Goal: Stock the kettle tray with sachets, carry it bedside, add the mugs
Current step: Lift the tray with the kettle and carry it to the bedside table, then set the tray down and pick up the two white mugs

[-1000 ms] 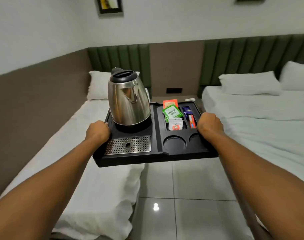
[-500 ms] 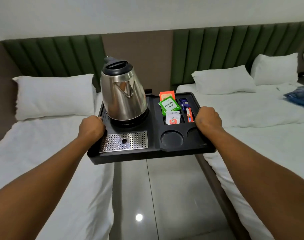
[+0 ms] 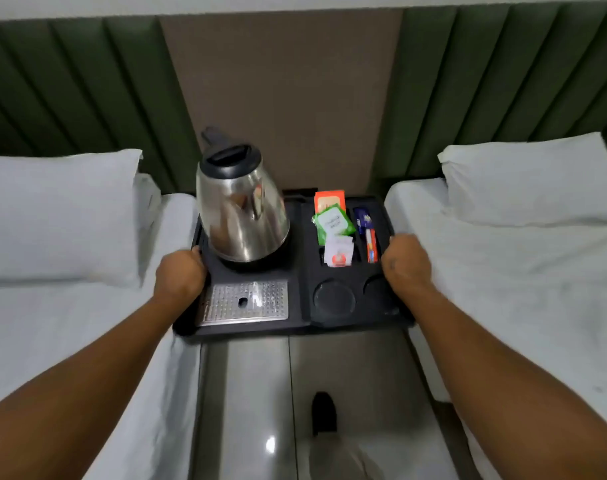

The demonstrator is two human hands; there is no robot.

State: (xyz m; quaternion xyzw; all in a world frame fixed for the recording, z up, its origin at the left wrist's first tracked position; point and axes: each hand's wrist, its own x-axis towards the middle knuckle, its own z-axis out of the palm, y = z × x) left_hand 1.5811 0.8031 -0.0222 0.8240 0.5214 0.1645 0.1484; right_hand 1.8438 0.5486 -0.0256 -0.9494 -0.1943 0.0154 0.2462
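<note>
Between two beds, tray (image 3: 300, 271) lengthwise left-to-right — left hand (image 3: 181, 277), right hand (image 3: 406, 263) clamped on its ends (kettle (image 3: 241, 216) upright)

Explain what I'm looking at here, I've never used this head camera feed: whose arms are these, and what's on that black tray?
There is no machine: a person wears one wide-angle camera on the head, looking forward and down, so the arms are their own. The left hand grips the left edge of the black tray, and the right hand grips the right edge. On the tray stand a steel kettle above a metal drip grille, with sachets and stick packets in the rear compartments. The two round mug recesses are empty. The tray is between two white beds, near the headboard wall; whether it already rests on something is hidden.
</note>
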